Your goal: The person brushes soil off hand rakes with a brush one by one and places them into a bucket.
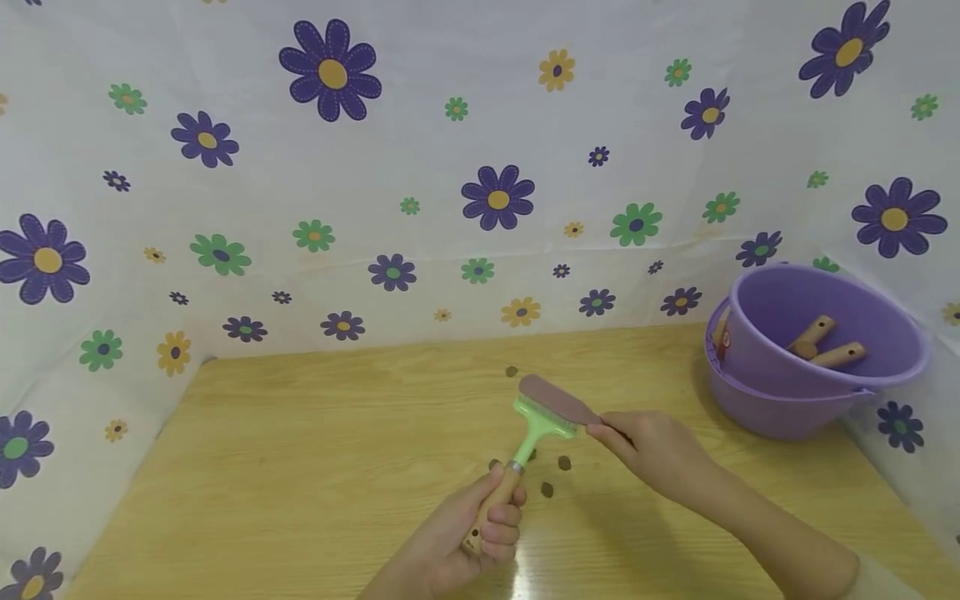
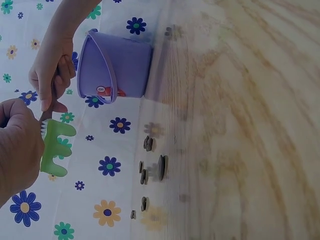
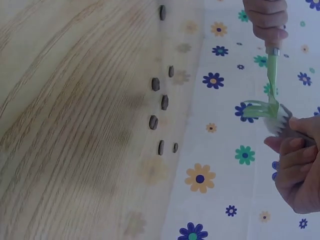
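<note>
My left hand [image 1: 480, 529] grips the wooden handle of a small green hand rake [image 1: 538, 429], fingers curled round it. In the left wrist view the rake's tines [image 2: 62, 150] show. My right hand [image 1: 660, 454] holds a brush [image 1: 555, 400] with a brownish-mauve back by its narrow end. Its pale bristles [image 3: 275, 124] touch the rake's head, both tools raised over the table. Below them several small dark brown pebbles [image 1: 564, 462] lie scattered on the wood; one pebble [image 1: 512, 372] sits farther back.
A purple bucket [image 1: 825, 308] stands at the table's back right, with wooden-handled tools [image 1: 838, 356] inside and its handle hanging down in front. A white cloth [image 1: 405, 150] printed with flowers encloses the back and sides of the wooden table [image 1: 300, 450].
</note>
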{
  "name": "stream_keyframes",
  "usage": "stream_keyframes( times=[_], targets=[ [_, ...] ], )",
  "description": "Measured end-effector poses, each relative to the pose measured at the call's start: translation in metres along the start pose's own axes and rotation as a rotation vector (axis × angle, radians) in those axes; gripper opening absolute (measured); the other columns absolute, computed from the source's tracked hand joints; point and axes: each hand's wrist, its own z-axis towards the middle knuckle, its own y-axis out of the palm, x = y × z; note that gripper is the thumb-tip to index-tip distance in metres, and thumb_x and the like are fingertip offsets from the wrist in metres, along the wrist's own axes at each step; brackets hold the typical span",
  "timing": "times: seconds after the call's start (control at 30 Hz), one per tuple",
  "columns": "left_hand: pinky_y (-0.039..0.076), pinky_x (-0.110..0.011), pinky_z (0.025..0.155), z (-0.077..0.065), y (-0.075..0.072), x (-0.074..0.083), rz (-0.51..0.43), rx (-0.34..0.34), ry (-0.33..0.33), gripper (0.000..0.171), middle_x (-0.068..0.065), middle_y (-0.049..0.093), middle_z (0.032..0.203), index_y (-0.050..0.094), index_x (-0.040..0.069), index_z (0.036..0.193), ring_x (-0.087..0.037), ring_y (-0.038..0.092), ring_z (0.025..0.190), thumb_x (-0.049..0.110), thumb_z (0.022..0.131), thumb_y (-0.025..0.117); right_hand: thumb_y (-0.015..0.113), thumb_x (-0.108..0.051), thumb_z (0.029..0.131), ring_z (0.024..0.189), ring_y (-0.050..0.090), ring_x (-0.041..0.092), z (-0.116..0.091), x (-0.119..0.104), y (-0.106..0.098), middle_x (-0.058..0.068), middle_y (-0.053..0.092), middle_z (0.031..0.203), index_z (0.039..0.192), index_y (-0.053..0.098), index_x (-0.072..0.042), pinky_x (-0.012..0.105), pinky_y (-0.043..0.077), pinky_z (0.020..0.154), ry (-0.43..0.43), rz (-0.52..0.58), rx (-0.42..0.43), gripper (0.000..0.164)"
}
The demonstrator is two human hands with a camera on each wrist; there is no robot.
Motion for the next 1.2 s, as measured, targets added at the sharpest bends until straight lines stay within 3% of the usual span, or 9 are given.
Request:
stream_keyframes(
  times=[0.07, 0.17, 0.23, 0.33, 0.4, 0.47, 0.77, 1.0, 1.2],
  targets=[
    [0.032, -0.006, 0.047, -0.001, -0.001, 0.001, 0.012, -0.006, 0.003, 0.034, 0.014, 0.044, 0.063, 0.048, 0.012, 0.094, 0.005, 0.042, 0.050, 0.038, 0.104, 0.028, 0.051, -0.033, 0.098, 0.060, 0.051, 0.007, 0.002, 0.004, -0.002, -0.005, 0.051, 0.062, 0.098, 0.071, -0.006, 0.023, 0.048, 0.059, 0.080, 0.133, -0.077, 0.034],
    [0.032, -0.006, 0.047, -0.002, -0.001, 0.001, 0.036, -0.015, 0.006, 0.033, 0.014, 0.044, 0.063, 0.047, 0.012, 0.094, 0.005, 0.043, 0.050, 0.039, 0.103, 0.030, 0.050, -0.033, 0.098, 0.082, 0.060, 0.018, 0.004, 0.012, -0.006, 0.007, 0.067, 0.088, 0.107, 0.069, -0.003, 0.033, 0.053, 0.071, 0.176, 0.352, -0.168, 0.037],
    [0.032, -0.006, 0.047, -0.002, -0.001, 0.002, 0.051, -0.020, 0.010, 0.033, 0.014, 0.044, 0.063, 0.048, 0.012, 0.094, 0.005, 0.043, 0.050, 0.039, 0.103, 0.031, 0.049, -0.033, 0.099, 0.072, 0.058, 0.016, 0.005, 0.018, -0.006, 0.009, 0.065, 0.081, 0.105, 0.069, 0.000, 0.029, 0.052, 0.059, 0.216, 0.487, -0.224, 0.039],
    [0.033, -0.006, 0.046, -0.002, -0.002, 0.002, 0.056, -0.030, 0.010, 0.032, 0.014, 0.044, 0.063, 0.048, 0.012, 0.094, 0.006, 0.043, 0.050, 0.040, 0.103, 0.033, 0.048, -0.033, 0.099, 0.047, 0.038, 0.006, 0.008, 0.023, -0.005, 0.000, 0.049, 0.058, 0.100, 0.067, 0.005, 0.019, 0.033, 0.040, 0.262, 0.665, -0.306, 0.042],
    [0.032, -0.006, 0.046, -0.003, -0.003, 0.002, 0.054, -0.035, 0.006, 0.033, 0.014, 0.044, 0.063, 0.048, 0.012, 0.093, 0.006, 0.042, 0.049, 0.039, 0.103, 0.032, 0.047, -0.033, 0.099, 0.040, 0.020, 0.005, 0.009, 0.025, -0.003, -0.005, 0.031, 0.051, 0.098, 0.065, 0.008, 0.016, 0.018, 0.036, 0.285, 0.758, -0.354, 0.045],
    [0.032, -0.006, 0.045, -0.004, -0.003, 0.003, 0.051, -0.038, -0.001, 0.034, 0.015, 0.044, 0.062, 0.048, 0.013, 0.092, 0.006, 0.042, 0.049, 0.039, 0.104, 0.029, 0.048, -0.033, 0.099, 0.039, 0.019, 0.003, 0.010, 0.027, -0.002, -0.007, 0.031, 0.050, 0.098, 0.064, 0.009, 0.016, 0.017, 0.036, 0.300, 0.817, -0.385, 0.045],
    [0.031, -0.006, 0.044, -0.006, -0.006, 0.006, 0.065, -0.062, -0.004, 0.035, 0.016, 0.044, 0.059, 0.049, 0.014, 0.089, 0.006, 0.041, 0.047, 0.040, 0.103, 0.031, 0.049, -0.031, 0.099, 0.040, 0.021, 0.002, 0.008, 0.031, 0.007, -0.009, 0.032, 0.052, 0.100, 0.061, 0.012, 0.015, 0.018, 0.036, 0.362, 0.925, -0.424, 0.045],
    [0.032, -0.006, 0.045, -0.007, -0.005, 0.009, 0.032, -0.106, 0.003, 0.034, 0.015, 0.046, 0.060, 0.049, 0.013, 0.090, 0.006, 0.043, 0.048, 0.040, 0.103, 0.032, 0.049, -0.033, 0.099, 0.040, 0.020, 0.002, 0.006, 0.032, 0.013, -0.009, 0.030, 0.050, 0.100, 0.061, 0.011, 0.014, 0.018, 0.036, 0.397, 0.901, -0.409, 0.045],
    [0.033, -0.006, 0.045, -0.009, -0.003, 0.015, 0.062, -0.122, 0.042, 0.033, 0.015, 0.046, 0.061, 0.049, 0.013, 0.091, 0.007, 0.043, 0.048, 0.039, 0.103, 0.032, 0.048, -0.033, 0.099, 0.039, 0.019, 0.001, 0.007, 0.031, 0.015, -0.009, 0.030, 0.051, 0.100, 0.060, 0.012, 0.014, 0.018, 0.036, 0.428, 0.861, -0.380, 0.046]
  ],
)
